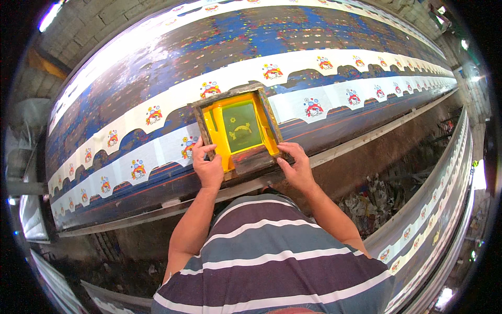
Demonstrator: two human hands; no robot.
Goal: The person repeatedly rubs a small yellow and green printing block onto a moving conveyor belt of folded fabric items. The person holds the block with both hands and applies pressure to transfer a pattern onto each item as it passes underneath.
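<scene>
Left hand [209,166] and right hand [297,167] grasp near-side corners of wood-framed screen [242,126] across white strip [285,107]; uneven pull could skid it sideways, smearing motifs [314,108] if wet.

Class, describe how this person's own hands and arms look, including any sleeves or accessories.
The left hand and right hand are bare, with no gloves visible. The forearms are uncovered too, with no watch or bracelet to be seen. The shirt has broad dark purple and grey-blue bands parted by narrow white stripes.
</scene>
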